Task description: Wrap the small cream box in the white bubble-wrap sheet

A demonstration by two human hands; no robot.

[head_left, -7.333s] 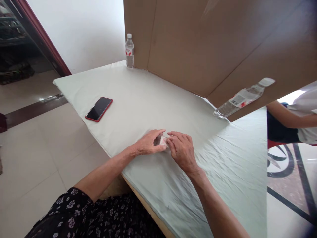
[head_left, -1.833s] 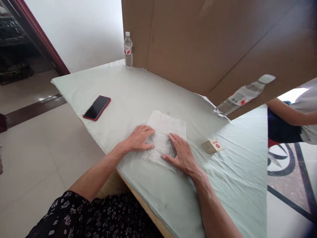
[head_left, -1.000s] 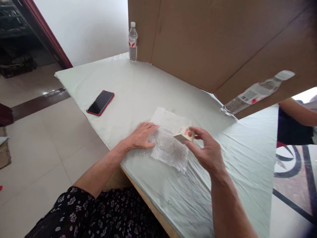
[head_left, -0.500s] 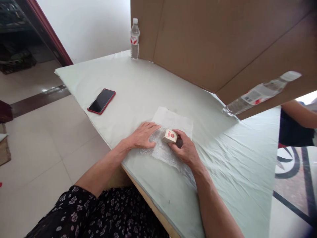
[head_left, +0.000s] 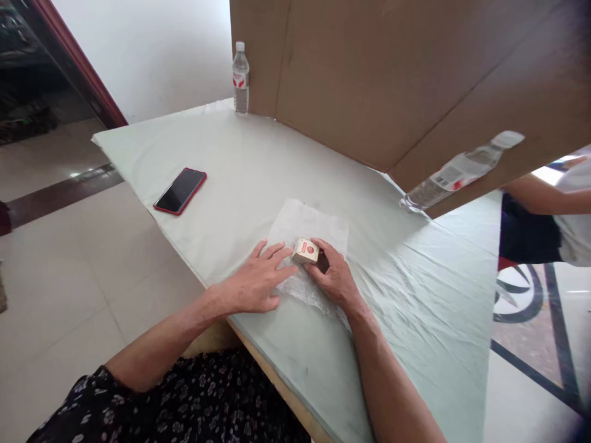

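Note:
A small cream-coloured box (head_left: 305,250) with red printing is between the thumb and fingers of my right hand (head_left: 335,277), above a sheet of bubble wrap (head_left: 318,223). The wrap lies spread on the cloth-covered table (head_left: 217,147), partly hidden by both hands. On the left side of the wrap is my left hand (head_left: 258,278), palm down with fingers spread and holding nothing. Its fingertips come close to the box's left side; whether they touch it I cannot tell.
A phone (head_left: 180,191) in a red case lies near the table's left edge. One water bottle (head_left: 241,79) stands at the back; another bottle (head_left: 459,175) appears tilted by the large cardboard panel (head_left: 341,80). Another person's arm (head_left: 530,194) shows at the right.
My left hand has drawn back toward me, off the wrap's left part, with its fingers spread. The right hand still holds the box. The whole view has shifted slightly.

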